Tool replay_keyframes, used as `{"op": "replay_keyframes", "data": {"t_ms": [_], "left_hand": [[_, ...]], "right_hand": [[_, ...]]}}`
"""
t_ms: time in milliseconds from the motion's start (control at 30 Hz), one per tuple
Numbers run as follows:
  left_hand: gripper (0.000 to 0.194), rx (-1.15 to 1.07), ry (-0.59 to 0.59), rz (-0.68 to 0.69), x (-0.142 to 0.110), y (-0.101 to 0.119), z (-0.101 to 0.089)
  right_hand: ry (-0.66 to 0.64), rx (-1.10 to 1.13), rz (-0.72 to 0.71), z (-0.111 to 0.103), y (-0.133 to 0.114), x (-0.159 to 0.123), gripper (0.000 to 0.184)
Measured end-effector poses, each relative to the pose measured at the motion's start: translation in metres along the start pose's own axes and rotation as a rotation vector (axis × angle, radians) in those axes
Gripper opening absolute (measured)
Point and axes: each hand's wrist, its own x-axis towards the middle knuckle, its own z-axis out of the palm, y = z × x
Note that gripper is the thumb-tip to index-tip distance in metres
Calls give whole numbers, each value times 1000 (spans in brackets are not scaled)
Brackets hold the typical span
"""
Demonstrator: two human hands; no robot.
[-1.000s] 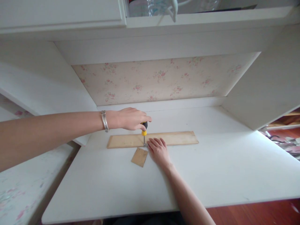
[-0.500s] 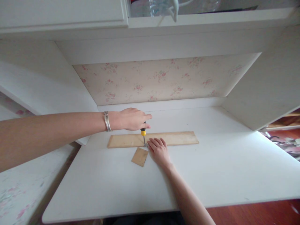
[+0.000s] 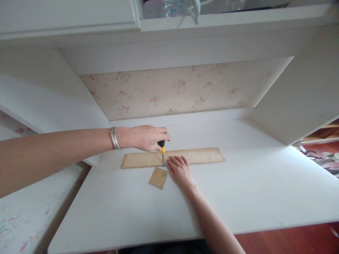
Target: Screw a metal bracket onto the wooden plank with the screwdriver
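While the left hand [image 3: 148, 137] closes its fingers around the dark upper part of the screwdriver [image 3: 163, 150], just left of the middle of the frame, the shaft points down at a small metal piece [image 3: 165, 164] at the near edge of the long wooden board [image 3: 143, 159]. The right hand [image 3: 180, 170] lies at the middle of the frame with its fingers laid over the board; whether they also pinch the metal piece, I cannot tell. The board lies flat across the centre of the white surface [image 3: 127, 211], and a small wooden square [image 3: 158, 178] sits just below it, turned at an angle.

The screwdriver looks light and rigid, with a handle that should give a sure hold; it is best taken by that thick part, in line with the shaft. The board seems light and stiff, unlikely to bend, and may slide on the smooth surface unless pressed down near the tip. The square looks thin and stiff, easiest to lift by two opposite edges. The metal piece is hard and small, so it could slip from under a fingertip.

Counted, there are two hands, one screwdriver, one long board, one small square and one visible metal piece, plus one silvery bracelet [image 3: 114, 138] on the left wrist
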Motion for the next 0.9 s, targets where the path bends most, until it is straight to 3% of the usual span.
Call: {"op": "replay_keyframes", "data": {"t_ms": [100, 233, 300, 400, 500, 800, 900], "left_hand": [[26, 8, -8, 18, 1, -1, 1], [43, 32, 32, -136, 2, -2, 2], [45, 14, 44, -93, 1, -2, 2], [33, -7, 17, 28, -1, -1, 1], [25, 32, 22, -4, 0, -1, 3], [54, 197, 33, -212, 8, 13, 3], [50, 143, 33, -134, 3, 13, -2]], "right_hand": [[-8, -1, 3, -1, 0, 0, 29], [-7, 7, 3, -2, -1, 0, 29], [-3, 10, 3, -1, -1, 0, 30], [-6, 22, 4, 0, -1, -1, 29], [-9, 31, 11, 2, 0, -1, 29], [-1, 26, 5, 0, -1, -1, 29], [6, 17, 0, 0, 0, -1, 29]]}}
